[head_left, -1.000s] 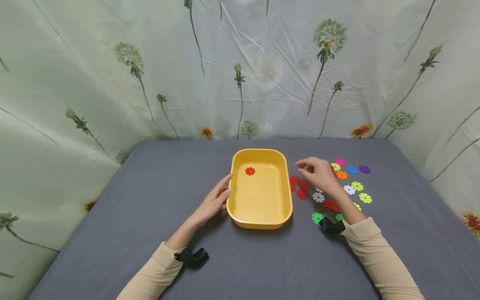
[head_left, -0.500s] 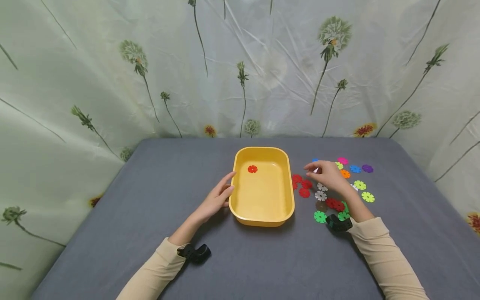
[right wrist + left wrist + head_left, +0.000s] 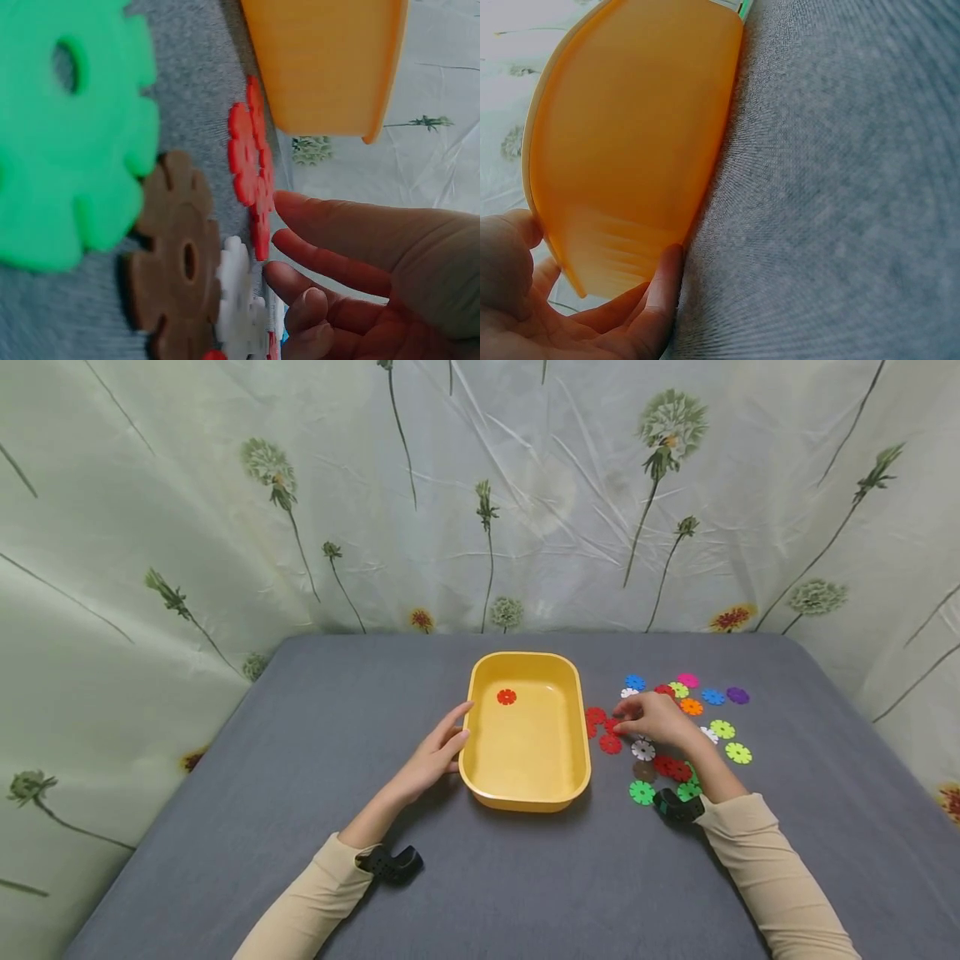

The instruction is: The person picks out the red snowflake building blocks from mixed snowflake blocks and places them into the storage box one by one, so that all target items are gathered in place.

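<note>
Left hand on the tub, right hand at the red discs

Your left hand (image 3: 427, 764) rested against the side of the yellow tub (image 3: 525, 747), fingers extended and touching its wall. Your right hand (image 3: 660, 720) was bent, thumb and fingertips down at the red discs (image 3: 611, 744) just beside the tub; whether they pinched one could not be told. Between your hands, a single red disc (image 3: 506, 697) lay inside the tub. Nearer you than your right hand lay a white disc (image 3: 642, 750), a brown disc (image 3: 644, 771) and a green disc (image 3: 642, 792).
</note>
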Tool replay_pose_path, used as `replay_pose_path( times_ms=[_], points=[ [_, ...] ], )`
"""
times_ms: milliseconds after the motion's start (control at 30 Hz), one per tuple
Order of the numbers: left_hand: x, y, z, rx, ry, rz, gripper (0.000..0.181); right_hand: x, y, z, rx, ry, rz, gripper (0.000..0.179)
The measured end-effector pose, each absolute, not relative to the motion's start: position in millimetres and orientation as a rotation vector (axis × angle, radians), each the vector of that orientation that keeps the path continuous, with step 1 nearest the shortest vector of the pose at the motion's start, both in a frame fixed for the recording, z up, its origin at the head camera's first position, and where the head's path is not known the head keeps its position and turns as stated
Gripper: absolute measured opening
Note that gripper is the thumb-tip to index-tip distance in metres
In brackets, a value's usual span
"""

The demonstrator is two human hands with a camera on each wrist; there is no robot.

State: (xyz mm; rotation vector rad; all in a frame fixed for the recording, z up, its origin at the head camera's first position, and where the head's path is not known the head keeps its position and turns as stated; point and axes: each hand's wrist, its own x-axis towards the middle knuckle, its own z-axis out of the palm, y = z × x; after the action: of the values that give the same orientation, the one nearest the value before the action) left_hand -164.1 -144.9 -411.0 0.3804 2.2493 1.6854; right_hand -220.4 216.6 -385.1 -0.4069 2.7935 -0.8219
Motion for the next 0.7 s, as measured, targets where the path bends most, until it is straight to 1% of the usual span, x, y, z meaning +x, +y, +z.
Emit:
replay_pose_path(
  times_ms=[267, 467, 700],
  points=[
    [-165.7, -145.0, -411.4, 0.39, 2.232, 1.691, 0.052, -219.2, 214.5, -389.3, -0.356, 2.76, -0.849, 0.026],
    [-167.0, -145.2, -410.4, 0.394, 2.226, 1.688, 0.051, -220.2, 214.4, -389.6, -0.378, 2.775, -0.853, 0.021],
    [-166.8, -146.2, -411.4, 0.381, 2.228, 1.681, 0.051, -221.1, 212.1, -388.8, -0.38, 2.769, -0.844, 0.023]
  ],
)
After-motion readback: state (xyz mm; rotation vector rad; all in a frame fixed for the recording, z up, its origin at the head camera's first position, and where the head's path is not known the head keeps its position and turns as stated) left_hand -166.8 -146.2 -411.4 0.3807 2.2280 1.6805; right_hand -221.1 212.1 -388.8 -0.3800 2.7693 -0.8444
